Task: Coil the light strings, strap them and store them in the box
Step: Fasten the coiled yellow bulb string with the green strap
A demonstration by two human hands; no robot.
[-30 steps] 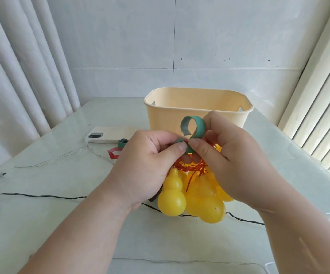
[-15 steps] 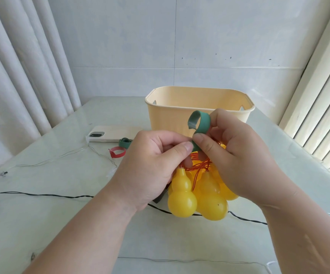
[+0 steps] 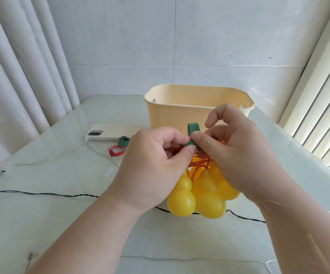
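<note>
A bunch of yellow gourd-shaped lights [image 3: 197,198] on coiled orange wire [image 3: 199,162] hangs above the table in front of the cream box [image 3: 180,113]. My left hand [image 3: 156,167] grips the top of the coil, its thumb on a green strap [image 3: 192,135] that goes round the wire. My right hand [image 3: 237,153] pinches the same strap with thumb and fingers, its index finger raised. The strap's free end curls upward between the two hands.
A white phone [image 3: 110,132] lies left of the box, with a spare green strap [image 3: 123,141] and a red strap [image 3: 116,150] beside it. A black cord [image 3: 41,193] and thin clear wires [image 3: 51,158] run across the glass table. Curtains hang on the left, blinds on the right.
The strap's curled free end has come lower and closer to the coil. My right index finger has lifted off it. The bundle hangs in about the same place.
</note>
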